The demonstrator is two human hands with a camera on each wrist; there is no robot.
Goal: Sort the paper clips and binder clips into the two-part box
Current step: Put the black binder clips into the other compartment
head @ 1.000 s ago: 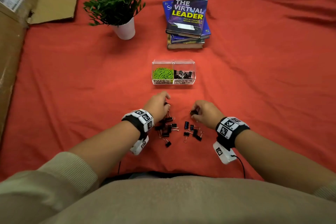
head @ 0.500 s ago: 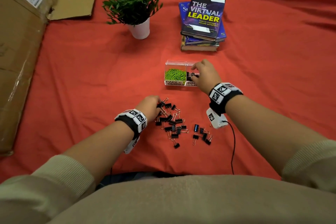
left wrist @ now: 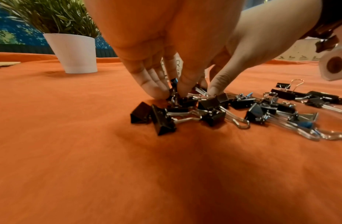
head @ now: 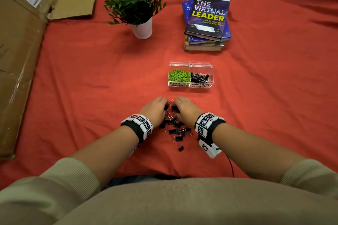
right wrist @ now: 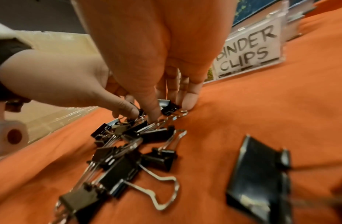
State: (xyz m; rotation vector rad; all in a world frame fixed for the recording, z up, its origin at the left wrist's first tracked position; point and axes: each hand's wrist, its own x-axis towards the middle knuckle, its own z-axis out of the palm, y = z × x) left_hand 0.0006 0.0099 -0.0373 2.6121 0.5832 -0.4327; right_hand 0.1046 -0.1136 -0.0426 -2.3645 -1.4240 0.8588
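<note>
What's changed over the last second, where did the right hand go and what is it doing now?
The right hand went from the pile to the box's binder-clip side, then came back; now it pinches a binder clip at the pile's far edge. The left hand stayed at the pile, fingers on clips. The two-part box has not moved on the cloth.

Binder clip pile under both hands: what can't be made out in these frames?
- Head view: hand backs hide what the left hand and right hand fingers hold.
- Right wrist view: blur smears the binder clips; no count possible.
- Left wrist view: fingers hide most of the two-part box.
</note>
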